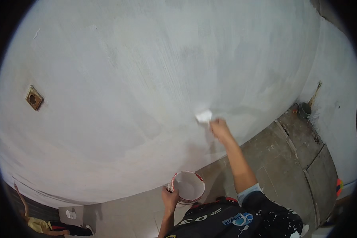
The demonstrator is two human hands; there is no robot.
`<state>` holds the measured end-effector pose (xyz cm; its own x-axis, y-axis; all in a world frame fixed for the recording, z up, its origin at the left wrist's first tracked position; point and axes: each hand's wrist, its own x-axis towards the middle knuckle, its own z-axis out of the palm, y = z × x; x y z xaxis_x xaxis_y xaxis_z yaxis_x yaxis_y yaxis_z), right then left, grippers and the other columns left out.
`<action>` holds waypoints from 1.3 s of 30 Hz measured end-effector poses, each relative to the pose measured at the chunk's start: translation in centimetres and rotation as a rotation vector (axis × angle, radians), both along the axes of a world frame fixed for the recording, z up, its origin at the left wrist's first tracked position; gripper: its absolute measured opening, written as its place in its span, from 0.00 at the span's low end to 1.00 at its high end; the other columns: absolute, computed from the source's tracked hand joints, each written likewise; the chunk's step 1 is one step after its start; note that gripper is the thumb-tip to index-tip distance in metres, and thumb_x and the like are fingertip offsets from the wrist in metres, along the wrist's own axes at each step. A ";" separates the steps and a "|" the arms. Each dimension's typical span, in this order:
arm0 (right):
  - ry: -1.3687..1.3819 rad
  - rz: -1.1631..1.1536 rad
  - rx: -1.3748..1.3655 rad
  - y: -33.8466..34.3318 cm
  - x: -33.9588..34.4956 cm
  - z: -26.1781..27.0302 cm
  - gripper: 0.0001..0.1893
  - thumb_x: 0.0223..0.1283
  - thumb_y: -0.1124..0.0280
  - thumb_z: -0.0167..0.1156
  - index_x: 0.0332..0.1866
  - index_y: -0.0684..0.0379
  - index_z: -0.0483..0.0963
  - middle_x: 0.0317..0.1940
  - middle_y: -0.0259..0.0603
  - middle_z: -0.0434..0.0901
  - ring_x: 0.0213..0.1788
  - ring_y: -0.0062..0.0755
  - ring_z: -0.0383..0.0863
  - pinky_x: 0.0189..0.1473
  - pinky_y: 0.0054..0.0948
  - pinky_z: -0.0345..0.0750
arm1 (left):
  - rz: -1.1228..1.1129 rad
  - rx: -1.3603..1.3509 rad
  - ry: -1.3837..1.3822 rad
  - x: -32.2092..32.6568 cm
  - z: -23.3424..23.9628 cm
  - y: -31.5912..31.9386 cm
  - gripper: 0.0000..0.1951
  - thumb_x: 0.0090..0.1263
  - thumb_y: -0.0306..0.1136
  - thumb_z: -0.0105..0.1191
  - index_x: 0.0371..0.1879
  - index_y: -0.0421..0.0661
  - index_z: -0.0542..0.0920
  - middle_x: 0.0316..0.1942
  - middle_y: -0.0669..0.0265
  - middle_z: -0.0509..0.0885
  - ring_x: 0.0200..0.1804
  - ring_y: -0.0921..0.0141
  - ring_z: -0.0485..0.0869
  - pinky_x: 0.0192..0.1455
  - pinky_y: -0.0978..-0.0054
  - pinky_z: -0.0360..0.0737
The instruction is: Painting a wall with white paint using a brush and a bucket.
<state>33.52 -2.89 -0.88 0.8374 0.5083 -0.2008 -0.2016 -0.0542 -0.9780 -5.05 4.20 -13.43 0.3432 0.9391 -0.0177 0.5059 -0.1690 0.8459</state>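
My right hand (220, 129) grips a paintbrush (204, 116) whose white, paint-covered head is against the wall (131, 74). The brush is somewhat blurred and its handle is mostly hidden in my fingers. Low in front of my body, my left hand (170, 196) holds a small paint bucket (189, 186) by its rim. White paint lies inside the bucket, and red shows along its smeared edge. The wall bears streaky whitish and grey patches around the brush.
A square electrical box (34, 98) is set in the wall at left. Grey tiles cover the floor (264, 166). In the right corner stands a dark bucket (304, 110) beside a long-handled brush (315, 93). Another person (41, 225) is at lower left, near a white container (71, 214).
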 end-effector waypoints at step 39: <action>0.094 -0.067 0.387 -0.9 3.8 -2.2 0.10 0.68 0.60 0.60 0.40 0.55 0.72 0.21 0.28 0.70 0.16 0.13 0.62 0.15 0.21 0.55 | 0.050 0.012 0.093 0.4 1.1 -0.8 0.12 0.53 0.23 0.59 0.26 0.39 0.67 0.21 0.64 0.72 0.16 0.70 0.76 0.15 0.68 0.74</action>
